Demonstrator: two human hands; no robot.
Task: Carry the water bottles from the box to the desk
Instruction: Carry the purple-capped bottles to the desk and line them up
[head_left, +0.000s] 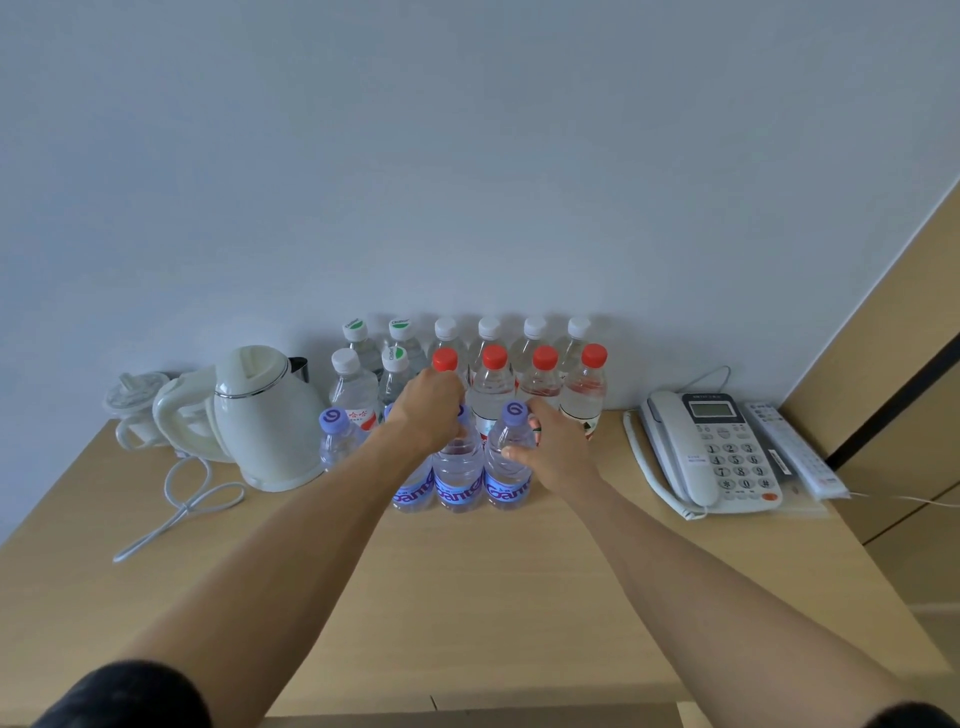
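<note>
where the front row of purple-capped bottles stands on the tabletop (467, 597), the left hand (428, 408) curls over the neck of the middle purple-capped bottle (457, 475), covering its cap, and the right hand (553, 447) wraps the right purple-capped bottle (506, 467) at its shoulder, thumb on the near side. both bottles stand upright, touching each other, with their blue labels toward the camera. another purple-capped bottle (337, 439) stands at the left end of the row, and one more is mostly hidden behind the left wrist. behind them stands a row of red-capped bottles (491, 387), and behind those, against the wall (467, 156), a row of white-capped bottles (488, 332). to the left of these are two green-and-white-capped bottles (356, 335) at the back and two more clear bottles in front of them. a cream electric kettle (265, 415) sits left of the bottles, its white cord (182, 499) looped on the wood, with a lidded cup (132, 408) just beyond it. to the right lie a white desk phone (711, 452) and a remote control (795, 449) beside it. dark sleeves show at the bottom corners.
</note>
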